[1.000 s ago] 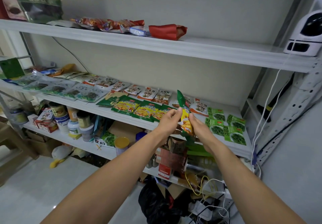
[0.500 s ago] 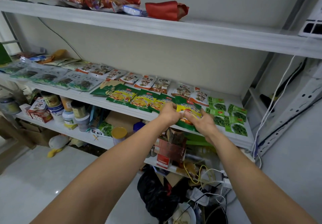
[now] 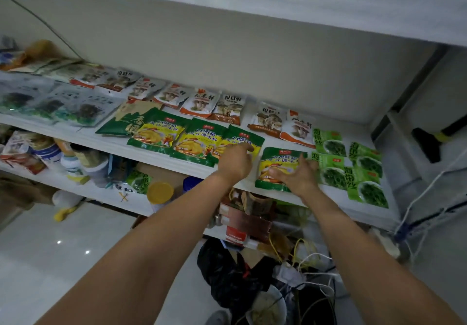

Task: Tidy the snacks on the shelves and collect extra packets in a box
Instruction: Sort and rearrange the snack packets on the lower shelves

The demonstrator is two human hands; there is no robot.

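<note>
1. Squaring the loose green-and-yellow packet (image 3: 279, 159) looks like the step in hand; it lies flat on the middle shelf (image 3: 106, 142), right of centre in the frame.
2. The right hand (image 3: 298, 176) rests on it, fingers spread flat, gripping nothing; the left hand (image 3: 236, 165) also holds nothing, forefinger touching the neighbouring packet (image 3: 241, 138).
3. Slide it leftward rather than lift, until it overlaps that neighbour, bottom edges level.
4. Avoid nudging the seaweed packets (image 3: 353, 170) just beside it on the right.
</note>
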